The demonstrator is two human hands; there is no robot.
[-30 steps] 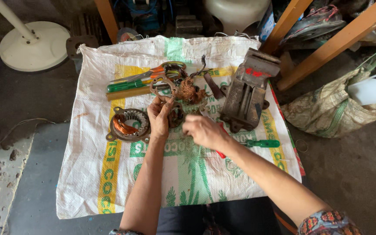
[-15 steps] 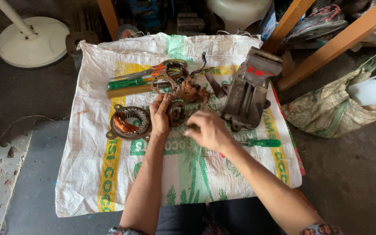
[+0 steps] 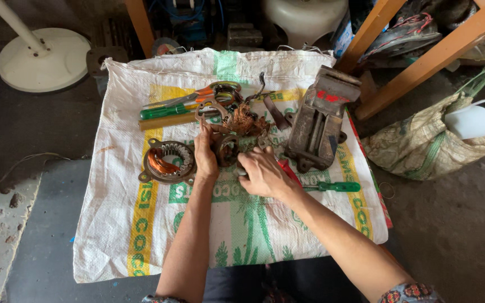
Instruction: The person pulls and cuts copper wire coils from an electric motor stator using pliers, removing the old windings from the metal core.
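Head view: both hands work on a small round motor part (image 3: 228, 148) with copper wire, sitting mid-sack just right of centre. Left hand (image 3: 205, 157) is on its left side, fingers curled against the part's rim, thumb up toward the tangle of copper wire (image 3: 241, 119) just behind it. Right hand (image 3: 263, 174) comes in from the right, fingers closed around something small at the part's lower edge; can't tell what it pinches, the hand's back hides it. Everything lies on a white woven sack (image 3: 141, 235) with yellow and green print, spread over the floor. Left of the hands, apart from them: a round stator ring (image 3: 166, 161) with copper windings, flat on the sack. Behind it, a green-handled tool (image 3: 166, 111) and orange-handled scissors (image 3: 206, 92), lying side by side. Right of the hands: a rusty bench vise (image 3: 318, 120), jaws toward the far edge. A green-handled screwdriver (image 3: 335, 187) lies just beyond the right wrist, near the vise base. Off the sack: white fan base (image 3: 43, 59) top left, cloth bag (image 3: 428, 148) at right.
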